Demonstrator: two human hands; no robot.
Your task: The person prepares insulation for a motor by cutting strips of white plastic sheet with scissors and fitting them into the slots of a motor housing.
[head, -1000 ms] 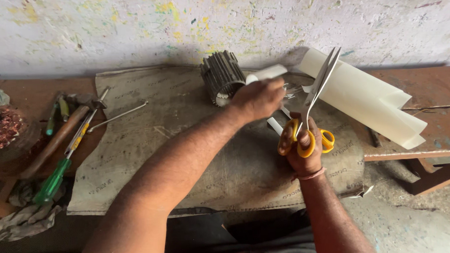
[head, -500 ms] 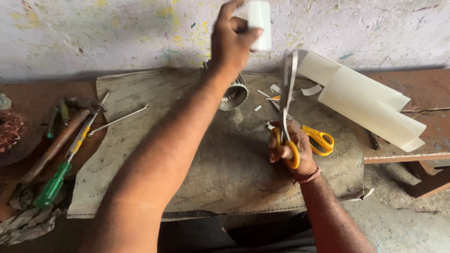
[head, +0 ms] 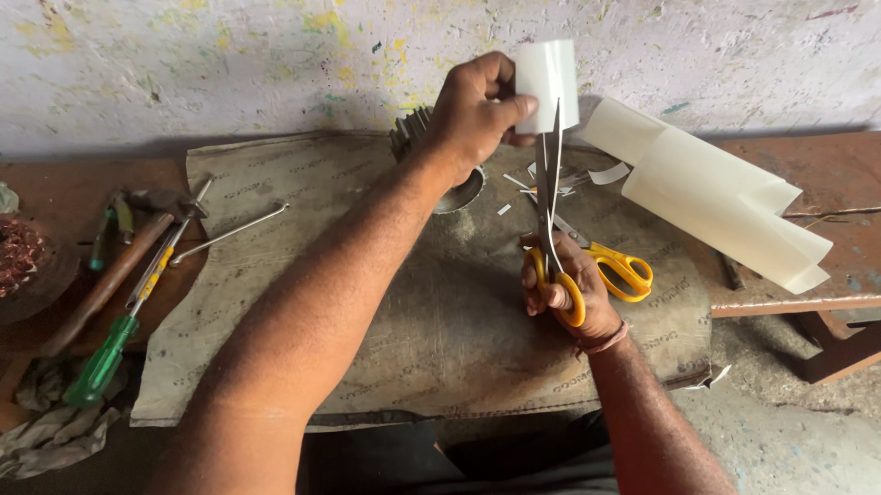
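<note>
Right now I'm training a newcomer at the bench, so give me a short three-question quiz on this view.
1. True or false: the left hand holds a curled white sheet piece raised above the bench.
2. What does the right hand grip?
A. a green-handled screwdriver
B. yellow-handled scissors
C. a hammer
3. Which side of the mat has the big white sheet roll, by the person's own sides?

Key: 1 true; 2 B; 3 right.
</note>
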